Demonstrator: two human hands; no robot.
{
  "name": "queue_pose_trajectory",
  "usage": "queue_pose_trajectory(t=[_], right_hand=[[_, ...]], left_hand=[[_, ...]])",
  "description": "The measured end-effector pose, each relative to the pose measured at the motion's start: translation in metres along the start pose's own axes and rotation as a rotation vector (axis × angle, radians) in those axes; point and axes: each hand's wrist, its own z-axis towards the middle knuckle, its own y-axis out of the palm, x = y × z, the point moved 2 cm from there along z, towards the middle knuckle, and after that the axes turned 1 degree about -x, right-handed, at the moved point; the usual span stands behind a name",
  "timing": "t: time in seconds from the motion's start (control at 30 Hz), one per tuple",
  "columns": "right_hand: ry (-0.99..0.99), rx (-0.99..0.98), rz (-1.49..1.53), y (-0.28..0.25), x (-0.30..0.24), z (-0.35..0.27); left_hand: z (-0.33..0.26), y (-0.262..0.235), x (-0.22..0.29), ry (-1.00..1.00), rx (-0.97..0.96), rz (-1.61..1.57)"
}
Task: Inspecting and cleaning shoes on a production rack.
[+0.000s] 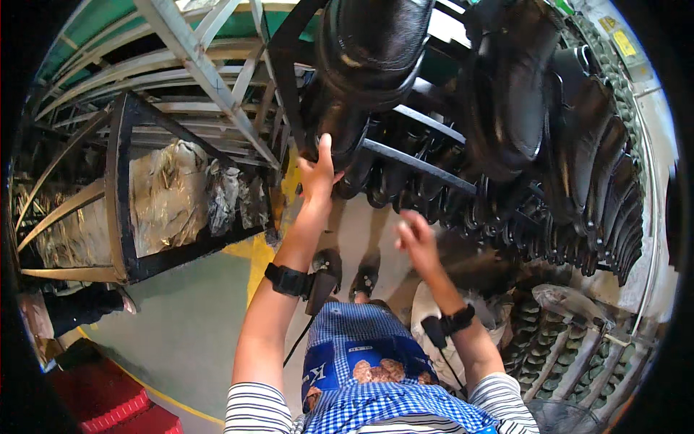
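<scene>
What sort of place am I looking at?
Probably a shoe factory or its storeroom: black shoes fill a metal rack in rows, and yellow markings run along the floor.

Black, round-toed leather shoes (517, 94) occupy the upper centre and right, on a rack with flat grey metal bars (426, 168). The person's bare left hand (316, 177) is at the toe of a lower shoe; the bare right hand (417, 237) is apart, to its right. Left of the rack stands an angular black metal frame (120, 188) containing crumpled, translucent plastic-wrapped bundles (170, 195). A ridged red block (105, 394) sits nearer the person, at lower left.
</scene>
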Motion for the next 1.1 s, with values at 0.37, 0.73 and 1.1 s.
queue_pose_trajectory(t=[0.37, 0.73, 1.1], right_hand=[[-0.387, 0.168, -0.396, 0.048, -0.126, 0.175], [-1.142, 0.41, -1.455, 0.027, -0.124, 0.211], [-1.17, 0.423, -1.086, 0.025, -0.128, 0.192]], left_hand=[[-0.008, -0.004, 0.02, 1.265, 0.007, 0.929], [0.011, 0.0, 0.011, 1.363, -0.137, 1.223], [0.016, 0.003, 0.007, 1.378, -0.11, 1.206]])
